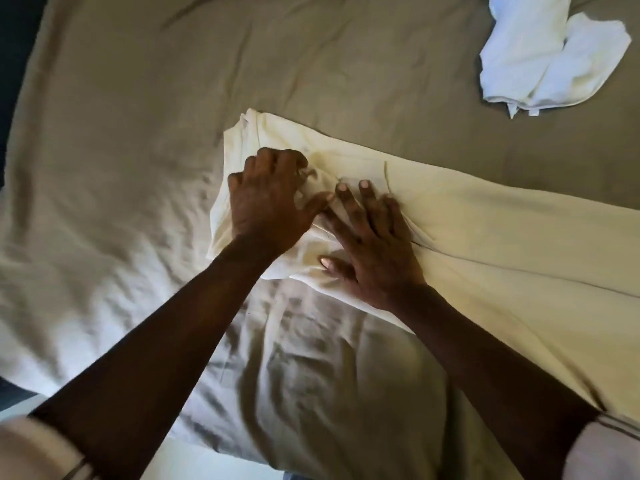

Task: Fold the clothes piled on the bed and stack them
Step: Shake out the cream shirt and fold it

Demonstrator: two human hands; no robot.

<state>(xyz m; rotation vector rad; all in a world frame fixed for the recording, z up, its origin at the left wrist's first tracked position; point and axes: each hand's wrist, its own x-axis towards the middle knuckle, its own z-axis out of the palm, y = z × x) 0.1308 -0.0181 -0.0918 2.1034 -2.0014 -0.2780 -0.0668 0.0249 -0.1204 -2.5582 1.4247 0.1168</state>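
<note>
A long pale yellow garment lies across the bed, running from the middle toward the lower right. Its left end is bunched and partly doubled over. My left hand sits on that bunched end with curled fingers gripping a fold of the cloth. Just to its right, my right hand presses flat on the same garment, fingers straight and spread. A crumpled white garment lies apart at the upper right.
The bed is covered by a wrinkled tan sheet, with its left edge meeting dark floor at the far left. The bed's near edge runs along the bottom of the view.
</note>
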